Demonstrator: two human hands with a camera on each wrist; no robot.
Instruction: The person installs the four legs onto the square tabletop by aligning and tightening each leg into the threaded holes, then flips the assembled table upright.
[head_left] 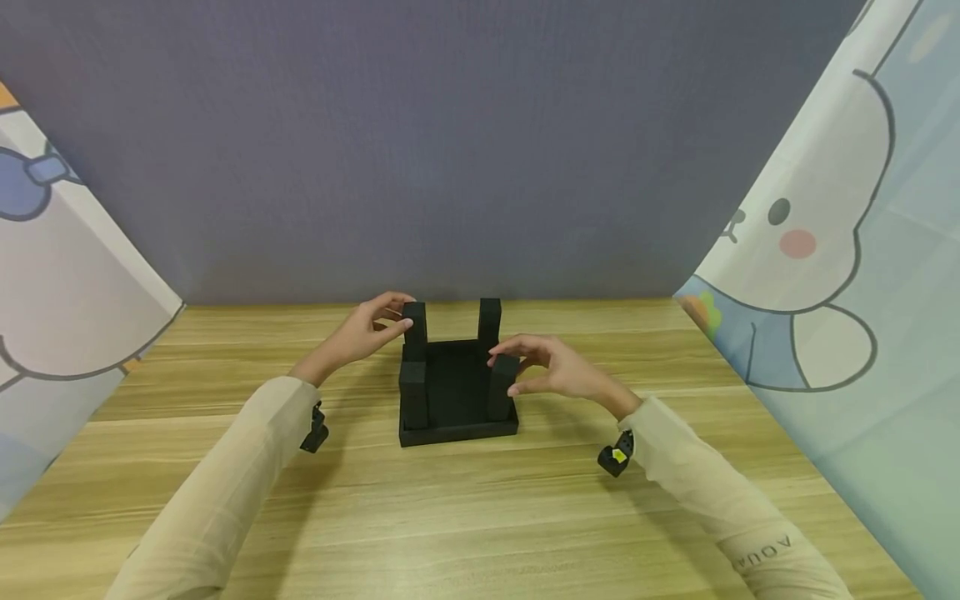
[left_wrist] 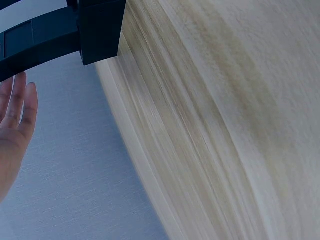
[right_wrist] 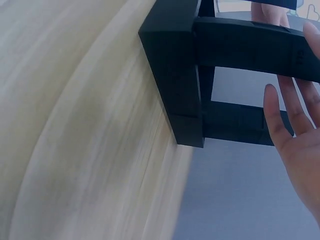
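A black square tray-like base [head_left: 459, 432] with an upright square post at each corner stands on the wooden table. In the head view my left hand [head_left: 367, 329] grips the back left post [head_left: 415, 342] near its top, thumb on the near side. My right hand [head_left: 558, 368] holds the upper part of the front right post [head_left: 502, 400] between thumb and fingers. Seen from the right wrist, the fingers [right_wrist: 295, 107] pass behind that post. From the left wrist, fingers [left_wrist: 17, 100] lie against a post [left_wrist: 42, 37]; the left thumb is out of that frame.
The front left post [head_left: 413, 396] and back right post [head_left: 489, 321] have no hand on them. A grey panel [head_left: 427, 150] rises behind the wooden table [head_left: 450, 517]. Cartoon-printed sheets [head_left: 810, 217] hang at both sides. Each wrist wears a small black camera [head_left: 615, 457].
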